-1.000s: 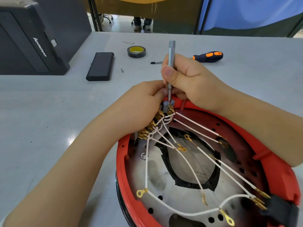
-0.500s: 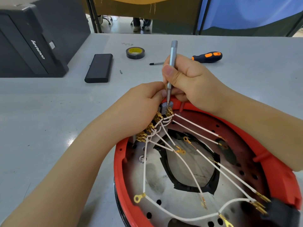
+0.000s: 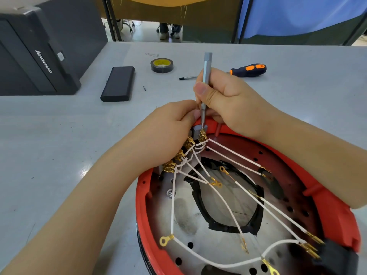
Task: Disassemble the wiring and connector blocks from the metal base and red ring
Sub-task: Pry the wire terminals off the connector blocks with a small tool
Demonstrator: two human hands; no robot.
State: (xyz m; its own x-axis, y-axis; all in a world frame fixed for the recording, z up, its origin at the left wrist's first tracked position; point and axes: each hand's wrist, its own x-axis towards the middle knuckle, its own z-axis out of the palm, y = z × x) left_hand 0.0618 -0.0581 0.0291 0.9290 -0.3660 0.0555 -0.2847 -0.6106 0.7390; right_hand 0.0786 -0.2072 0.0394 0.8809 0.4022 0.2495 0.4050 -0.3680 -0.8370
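On the grey bench (image 3: 59, 135), tilted up at its far rim, sits the red ring (image 3: 335, 213) with the metal base (image 3: 214, 247) inside it. At that rim the right hand (image 3: 230, 102) grips a slim grey screwdriver (image 3: 206, 76) upright, tip down on the grey connector block (image 3: 198, 130). Beside it, the left hand (image 3: 168, 132) curls around the row of blocks with gold terminals (image 3: 179, 155). White wires (image 3: 234, 153) fan across the base. Farther back lie an orange-handled screwdriver (image 3: 248, 70), a tape roll (image 3: 161, 65) and a black case (image 3: 118, 83).
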